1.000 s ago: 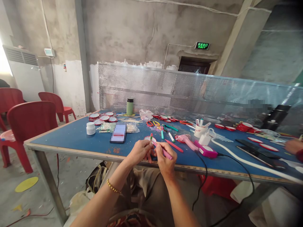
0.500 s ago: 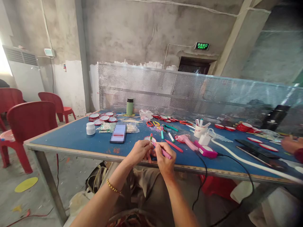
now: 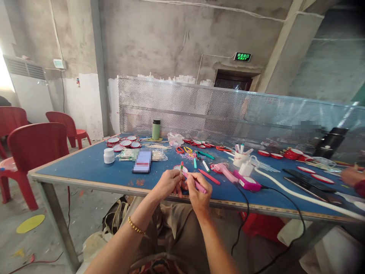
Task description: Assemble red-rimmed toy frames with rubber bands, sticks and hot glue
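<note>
My left hand (image 3: pixel 169 183) is closed on a small stick (image 3: pixel 181 168) with red and green bands, held upright at the near edge of the blue table (image 3: pixel 85 167). My right hand (image 3: pixel 199 190) grips a pink marker (image 3: pixel 196 183), its tip against the stick. Just behind my hands lies a round red-rimmed disc (image 3: pixel 179 168). Both forearms reach up from my lap; a gold bracelet (image 3: pixel 135 226) circles the left wrist.
Loose markers (image 3: pixel 209 177), a pink glue gun (image 3: pixel 225 170), a magenta device (image 3: pixel 247 182) with a black cable, a white jar (image 3: pixel 108 155), a green bottle (image 3: pixel 155 129) and red-rimmed discs (image 3: pixel 124 142) lie about. Another person's hand (image 3: pixel 351 176) rests at the right. Red chairs (image 3: pixel 34 152) stand left.
My hands have stayed almost still over the stick. The other person's hand at the right has shifted a little.
</note>
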Available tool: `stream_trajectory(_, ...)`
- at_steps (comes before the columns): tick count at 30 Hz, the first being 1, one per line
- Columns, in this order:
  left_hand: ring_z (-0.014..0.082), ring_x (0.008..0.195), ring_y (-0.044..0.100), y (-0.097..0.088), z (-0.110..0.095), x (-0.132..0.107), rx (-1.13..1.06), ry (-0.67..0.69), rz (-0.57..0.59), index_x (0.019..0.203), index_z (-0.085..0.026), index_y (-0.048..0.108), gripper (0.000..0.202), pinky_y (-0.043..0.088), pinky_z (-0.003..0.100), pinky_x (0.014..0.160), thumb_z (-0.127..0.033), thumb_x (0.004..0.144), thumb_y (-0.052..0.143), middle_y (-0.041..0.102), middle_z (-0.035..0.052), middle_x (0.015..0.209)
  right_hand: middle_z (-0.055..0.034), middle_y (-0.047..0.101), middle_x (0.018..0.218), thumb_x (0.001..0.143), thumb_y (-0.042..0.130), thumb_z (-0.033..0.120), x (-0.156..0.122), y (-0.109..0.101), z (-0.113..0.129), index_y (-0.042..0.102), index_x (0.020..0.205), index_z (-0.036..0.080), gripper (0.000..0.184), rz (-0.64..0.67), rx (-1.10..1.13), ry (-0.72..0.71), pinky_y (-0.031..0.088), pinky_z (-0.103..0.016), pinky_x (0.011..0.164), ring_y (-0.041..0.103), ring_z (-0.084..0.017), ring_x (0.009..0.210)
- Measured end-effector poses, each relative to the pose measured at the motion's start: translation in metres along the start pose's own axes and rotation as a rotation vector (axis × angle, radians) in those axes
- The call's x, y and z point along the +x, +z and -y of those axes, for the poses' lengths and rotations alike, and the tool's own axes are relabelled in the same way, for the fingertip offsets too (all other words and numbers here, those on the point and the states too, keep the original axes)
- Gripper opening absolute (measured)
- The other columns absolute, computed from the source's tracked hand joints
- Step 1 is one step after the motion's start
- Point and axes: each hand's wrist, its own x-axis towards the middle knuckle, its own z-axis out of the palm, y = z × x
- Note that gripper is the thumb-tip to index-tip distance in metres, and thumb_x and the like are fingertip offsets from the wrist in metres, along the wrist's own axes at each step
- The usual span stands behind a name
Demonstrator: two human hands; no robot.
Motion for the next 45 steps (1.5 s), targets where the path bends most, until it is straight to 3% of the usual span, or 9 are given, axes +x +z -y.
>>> stream_trajectory(10,0.0095,0.042,0.062,-0.0003,-0.0028,-0.0008,-0.025,-0.027,0.011,0.079,-0.013,0.056,0.029,0.033,0.015,0.037,-0.039,0.088,0.045,0.069,0.0041,0.071,0.0007,0.062,0.061,0.091,0.055,0.027,-0.0004,0.0011,-0.0024,0.063,0.078,0.018,0.019,-0.052,0.020,0.030,0.047,-0.023,0.053,0.057,-0.012,0.050)
stream_trajectory(14,0.0109,0.047,0.065,-0.0017,-0.0058,-0.0010,-0.074,-0.047,0.043,0.079,-0.013,0.056,0.023,0.040,0.016,0.040,-0.035,0.083,0.050,0.070,0.0050,0.073,0.0008,0.062,0.061,0.092,0.055,0.028,-0.0006,-0.0001,-0.0012,0.063,0.077,0.018,0.019,-0.065,0.027,0.048,0.047,-0.023,0.054,0.058,-0.012,0.050)
stream_trajectory(23,0.0138,0.051,0.067,-0.0031,-0.0015,0.0009,-0.136,-0.066,0.049,0.078,-0.012,0.060,0.035,0.046,0.018,0.043,-0.047,0.081,0.056,0.069,0.0058,0.072,0.0014,0.062,0.062,0.091,0.056,0.026,-0.0003,-0.0015,0.0065,0.064,0.078,0.018,0.017,-0.041,0.144,0.072,0.047,-0.023,0.051,0.058,-0.011,0.046)
stream_trajectory(45,0.0136,0.050,0.066,-0.0013,0.0003,0.0007,-0.035,-0.027,0.044,0.074,-0.015,0.054,0.030,0.049,0.020,0.044,-0.042,0.085,0.052,0.064,0.0021,0.066,0.0019,0.059,0.060,0.091,0.055,0.026,0.0016,0.0005,0.0048,0.061,0.075,0.019,0.018,-0.018,0.045,0.015,0.046,-0.023,0.054,0.056,-0.012,0.049)
